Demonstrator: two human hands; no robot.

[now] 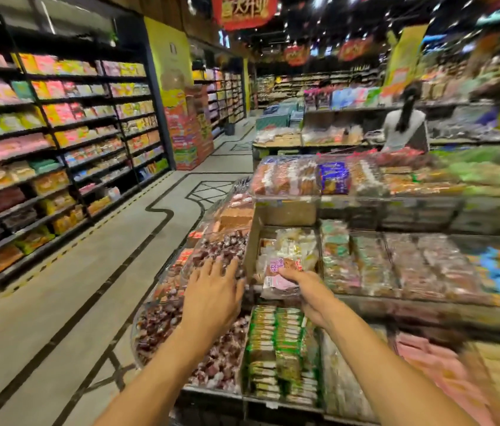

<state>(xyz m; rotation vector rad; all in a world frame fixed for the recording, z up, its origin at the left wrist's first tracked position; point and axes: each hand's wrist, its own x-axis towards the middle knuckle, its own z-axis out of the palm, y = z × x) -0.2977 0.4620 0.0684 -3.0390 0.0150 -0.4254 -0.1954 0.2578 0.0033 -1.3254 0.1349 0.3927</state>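
In the head view, a pink-and-white packet [281, 273] is gripped by the right hand [311, 292], with the fingers curled round its near edge. It is held over the front rim of a snack bin [294, 244] filled with pale wrappers. The left hand [213, 292] is held flat with fingers straight and spread, grasping nothing, over a sweets bin [224, 245] of dark wrappers. Green packs [276, 348] are stacked just below the packet. Stocked shelves [58, 133] are seen across the aisle.

Tiered display stand [426, 315], bins of dark wrapped sweets [211, 364], green snack bars [276, 348] and pink packets [426, 364]
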